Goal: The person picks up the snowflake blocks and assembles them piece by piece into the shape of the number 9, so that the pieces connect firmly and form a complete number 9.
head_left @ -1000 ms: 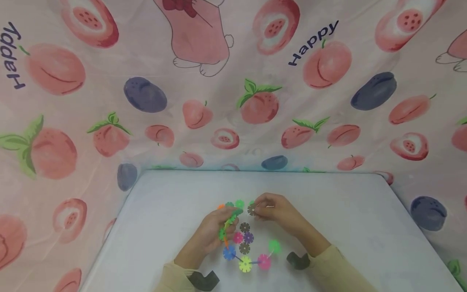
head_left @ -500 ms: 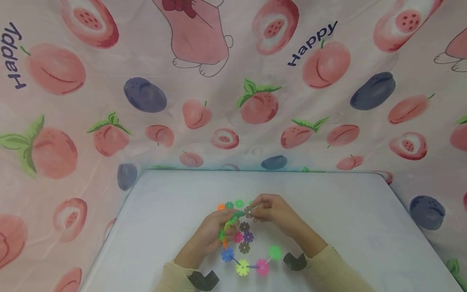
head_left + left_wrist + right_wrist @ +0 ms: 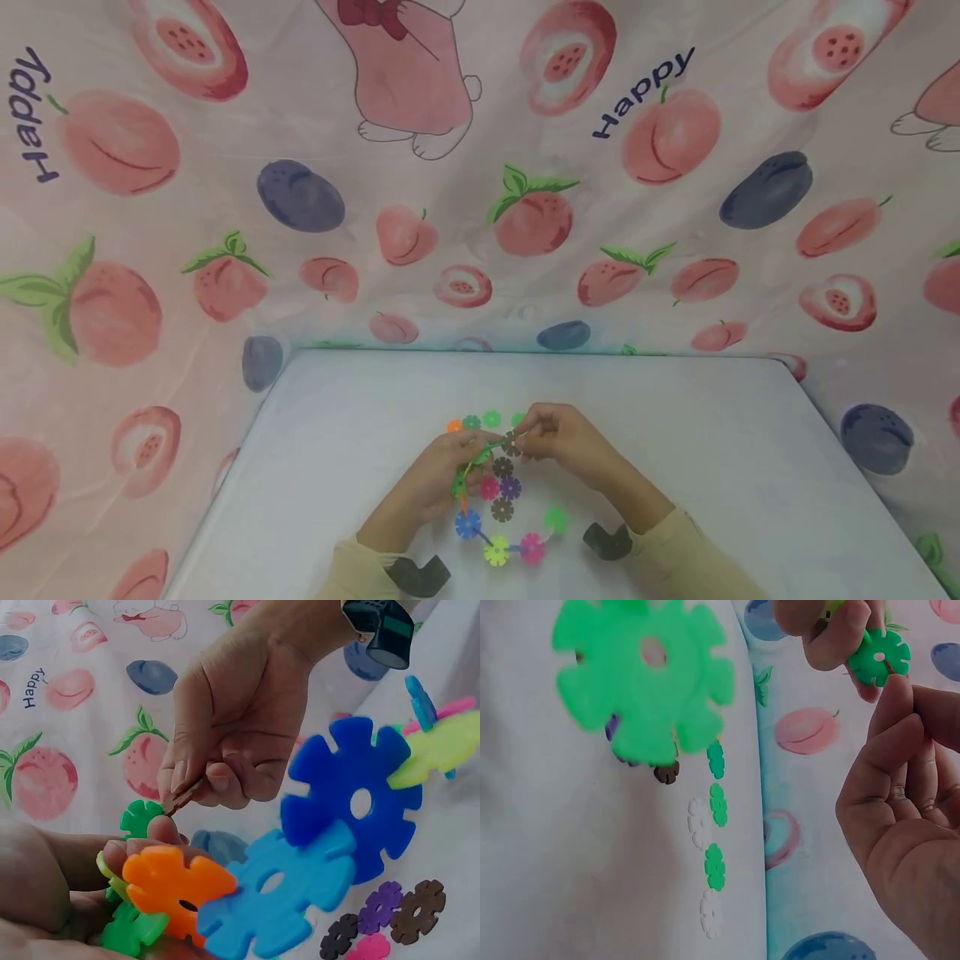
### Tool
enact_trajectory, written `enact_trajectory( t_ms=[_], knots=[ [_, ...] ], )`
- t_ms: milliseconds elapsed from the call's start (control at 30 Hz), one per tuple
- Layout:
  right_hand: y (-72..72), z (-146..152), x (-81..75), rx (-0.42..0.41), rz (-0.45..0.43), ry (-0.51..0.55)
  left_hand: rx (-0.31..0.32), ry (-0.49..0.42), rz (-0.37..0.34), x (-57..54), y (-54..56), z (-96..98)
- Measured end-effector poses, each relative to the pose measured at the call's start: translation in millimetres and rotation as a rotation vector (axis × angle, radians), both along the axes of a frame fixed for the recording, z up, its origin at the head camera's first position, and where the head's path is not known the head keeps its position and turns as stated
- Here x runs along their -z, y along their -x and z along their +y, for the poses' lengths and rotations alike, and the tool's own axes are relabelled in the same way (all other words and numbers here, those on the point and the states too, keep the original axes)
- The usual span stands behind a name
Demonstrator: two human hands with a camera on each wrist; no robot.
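Observation:
My left hand (image 3: 438, 473) grips one end of a chain of interlocking snowflake discs. From it the chain loops down through an orange disc (image 3: 165, 874), a blue disc (image 3: 468, 524), a yellow disc (image 3: 497, 551) and a pink disc (image 3: 533, 548) to a green end disc (image 3: 556, 522). At the held end, a green disc (image 3: 866, 667) sticks out from my left fingers. My right hand (image 3: 566, 437) pinches a brown disc (image 3: 184, 798) edge-on between thumb and forefinger. The brown disc meets the green disc's rim; how deep it sits in a slot is unclear.
Inside the loop lie loose discs: a brown disc (image 3: 502, 467), a purple disc (image 3: 511, 487), a pink disc (image 3: 490, 487) and another brown one. Behind the hands runs a row with an orange disc (image 3: 455, 427), green discs and white discs (image 3: 712, 913). Fruit-printed cloth (image 3: 465, 208) surrounds the white table (image 3: 712, 433).
My right hand has moved slightly left and down, bringing the brown disc from apart to touching the green disc. The hanging end of the chain has swung a little left.

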State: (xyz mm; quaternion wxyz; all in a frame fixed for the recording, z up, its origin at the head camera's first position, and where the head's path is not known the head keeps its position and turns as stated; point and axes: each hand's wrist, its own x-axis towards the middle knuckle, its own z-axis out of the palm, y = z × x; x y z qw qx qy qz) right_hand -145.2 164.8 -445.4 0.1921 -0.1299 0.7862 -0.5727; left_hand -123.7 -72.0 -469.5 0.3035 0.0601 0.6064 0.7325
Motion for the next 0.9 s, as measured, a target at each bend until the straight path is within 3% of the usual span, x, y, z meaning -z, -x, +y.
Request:
enact_trajectory(
  t_ms=[300, 533, 700, 900],
  knots=[
    [1.4, 0, 4.4, -0.062, 0.023, 0.034, 0.018, 0.097, 0.041, -4.3, -3.0, -1.4],
    [-1.7, -3, 7.0, -0.041, 0.001, 0.083, -0.002, 0.109, 0.034, -6.3, -6.0, -0.1],
    [-0.9, -3, 9.6, -0.079, 0.03, 0.077, 0.005, 0.113, 0.032, -4.4, -6.5, -1.3],
    [-1.8, -2, 15.6, -0.089, 0.079, 0.088, 0.008, 0.117, 0.09, -3.0, -7.9, 1.2]
  ],
)
